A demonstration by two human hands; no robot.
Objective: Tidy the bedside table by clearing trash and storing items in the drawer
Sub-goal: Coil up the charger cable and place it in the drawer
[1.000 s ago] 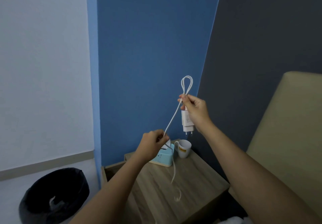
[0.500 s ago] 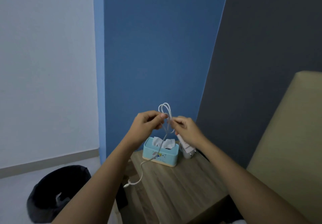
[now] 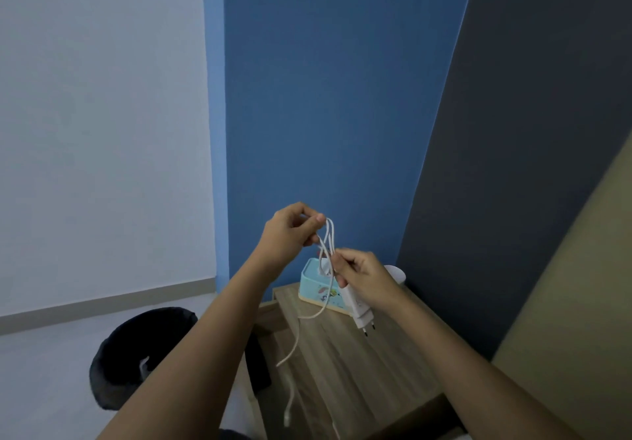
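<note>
Looping thin white cable [image 3: 327, 251] between both hands

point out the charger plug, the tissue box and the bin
charger plug [image 3: 359, 313], head view, on its white body below the right hand
tissue box [image 3: 318, 292], head view, on its light blue front wall
bin [image 3: 119, 357], head view, on its dark outer side

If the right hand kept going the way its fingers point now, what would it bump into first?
Most likely the left hand. The right hand points up and leftward, both pinching the white cable loops between them. Depth is hard to judge from one view.
</note>
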